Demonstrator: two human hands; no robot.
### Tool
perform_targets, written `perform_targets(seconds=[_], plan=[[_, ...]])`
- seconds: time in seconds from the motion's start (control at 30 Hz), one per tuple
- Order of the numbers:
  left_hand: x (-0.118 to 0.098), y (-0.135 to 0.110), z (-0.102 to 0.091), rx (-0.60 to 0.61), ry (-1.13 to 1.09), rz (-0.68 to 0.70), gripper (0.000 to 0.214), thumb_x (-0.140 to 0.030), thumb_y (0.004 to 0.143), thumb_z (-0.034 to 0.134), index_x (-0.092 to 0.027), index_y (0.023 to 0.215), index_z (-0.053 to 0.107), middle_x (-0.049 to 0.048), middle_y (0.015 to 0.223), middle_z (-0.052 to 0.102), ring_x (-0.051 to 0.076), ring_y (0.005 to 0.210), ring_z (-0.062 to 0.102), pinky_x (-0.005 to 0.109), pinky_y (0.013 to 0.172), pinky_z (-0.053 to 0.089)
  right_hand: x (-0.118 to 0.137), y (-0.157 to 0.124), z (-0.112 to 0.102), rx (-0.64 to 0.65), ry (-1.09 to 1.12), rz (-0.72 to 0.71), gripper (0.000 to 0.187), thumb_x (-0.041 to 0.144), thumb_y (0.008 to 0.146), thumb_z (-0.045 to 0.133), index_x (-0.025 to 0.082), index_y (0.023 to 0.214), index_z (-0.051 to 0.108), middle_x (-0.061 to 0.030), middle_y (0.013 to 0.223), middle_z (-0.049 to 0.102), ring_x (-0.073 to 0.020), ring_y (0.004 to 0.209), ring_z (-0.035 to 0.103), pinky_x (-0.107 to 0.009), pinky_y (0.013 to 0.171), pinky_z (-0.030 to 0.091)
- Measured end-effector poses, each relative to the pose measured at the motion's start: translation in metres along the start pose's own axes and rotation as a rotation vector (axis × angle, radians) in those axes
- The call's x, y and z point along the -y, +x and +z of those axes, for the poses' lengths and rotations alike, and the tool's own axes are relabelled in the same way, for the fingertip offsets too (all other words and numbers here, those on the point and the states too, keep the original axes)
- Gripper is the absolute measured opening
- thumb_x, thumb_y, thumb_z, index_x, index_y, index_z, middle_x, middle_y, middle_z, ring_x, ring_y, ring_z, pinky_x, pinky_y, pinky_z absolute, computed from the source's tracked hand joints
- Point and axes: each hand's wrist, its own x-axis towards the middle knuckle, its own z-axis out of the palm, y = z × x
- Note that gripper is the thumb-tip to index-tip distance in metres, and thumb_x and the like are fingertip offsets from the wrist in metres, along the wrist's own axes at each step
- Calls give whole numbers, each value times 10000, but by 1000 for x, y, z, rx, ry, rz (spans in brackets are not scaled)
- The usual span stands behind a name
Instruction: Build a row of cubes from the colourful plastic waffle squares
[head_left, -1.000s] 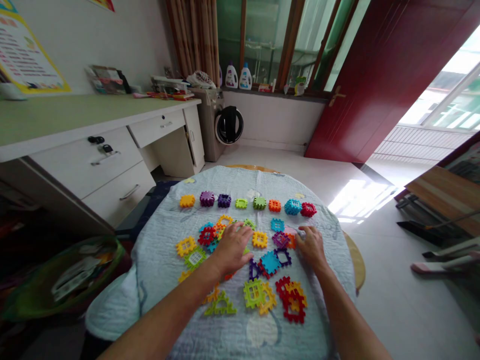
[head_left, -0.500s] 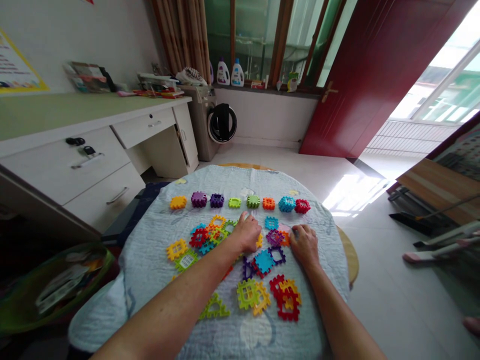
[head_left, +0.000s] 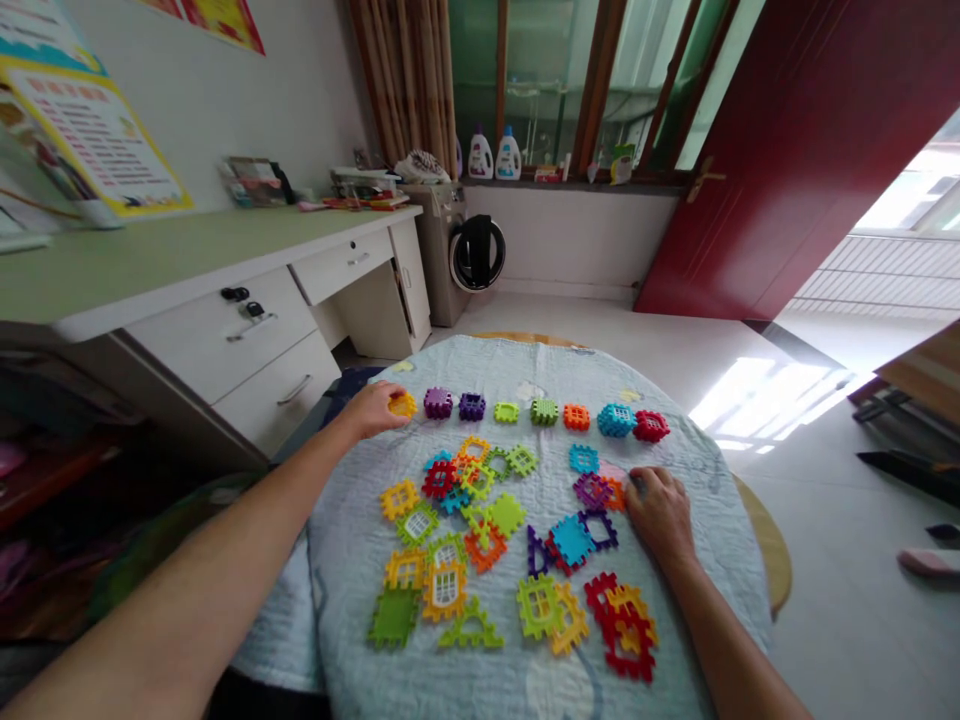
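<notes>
My left hand (head_left: 381,409) is at the far left end of a row of block stacks, its fingers closed round the yellow plastic building blocks (head_left: 403,404). My right hand (head_left: 661,508) rests on the cloth with curled fingers, beside an orange block (head_left: 614,492); a dark spot shows by its thumb, and whatever the fingers may hold is hidden. Near it lie a purple block (head_left: 592,490) and a light-blue block frame (head_left: 583,458). Loose green, yellow, red and orange blocks lie in the middle, among them a plain lime block (head_left: 508,514).
The row continues with purple (head_left: 438,403), dark-violet (head_left: 472,406), lime, green, orange, light-blue (head_left: 616,420) and red (head_left: 651,426) stacks. A pale-blue cloth (head_left: 540,690) covers the round table. A white desk (head_left: 255,340) stands at left, a washing machine (head_left: 442,250) behind.
My left hand has moved from the middle blocks to the yellow stack at far left, and a yellow piece is gone from beside its former place. My right hand stays put; the view has turned left.
</notes>
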Motion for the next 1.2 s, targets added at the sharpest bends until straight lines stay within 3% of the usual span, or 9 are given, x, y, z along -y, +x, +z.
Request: perform_targets(seconds=[0.07,0.17,0.3,0.47,0.63,0.77,1.0,1.2], plan=[[25,8,3,54,-22,-79,540,-438,564,648,-150,1020,674,82,1029,692,240,935,631,293,839,482,0,0,0,2,-6,1,282,354,875,465,197,995,667,-112,1065,655,-287,992,542,-409,898,397],[40,19,11,66,-22,-108,546,-412,521,650,-159,1005,671,84,1031,686,250,949,635,289,844,489,-1,0,1,1,-7,-1,284,341,871,465,193,1005,667,-114,1066,656,-287,1002,544,-409,903,395],[40,33,16,51,-12,-55,568,-400,499,657,-168,1018,666,82,1080,669,249,970,636,289,877,486,-1,0,1,-1,-3,-5,276,333,866,468,195,997,667,-118,1069,653,-285,1013,543,-409,902,395],[37,46,18,165,44,-57,602,-350,500,639,-167,1074,651,98,1183,661,261,1046,626,283,889,482,0,0,0,-10,0,-4,269,316,861,468,190,988,670,-118,1051,655,-278,996,541,-404,894,393],[38,50,25,240,42,-83,685,-311,475,628,-172,1146,629,65,1145,696,240,1005,656,251,836,501,0,0,0,-39,13,-24,251,315,858,482,187,965,670,-101,1013,656,-259,952,546,-389,885,392],[39,50,29,250,53,-96,820,-297,459,647,-152,1261,567,90,1249,657,240,1056,645,242,869,491,-1,0,1,-46,9,-27,244,309,858,489,184,963,671,-101,1011,655,-257,949,546,-386,884,392],[40,49,32,272,103,-58,634,-298,519,628,-170,1139,620,77,1134,693,252,1049,635,264,862,472,0,0,1,-45,6,-29,248,313,863,482,183,962,669,-109,1012,653,-259,962,548,-389,874,395],[43,52,37,263,129,-48,643,-283,536,619,-178,1170,603,87,1177,676,250,1070,630,267,877,471,-1,0,2,-50,-8,-36,259,320,867,481,182,969,675,-114,1020,654,-265,967,550,-396,877,399]])
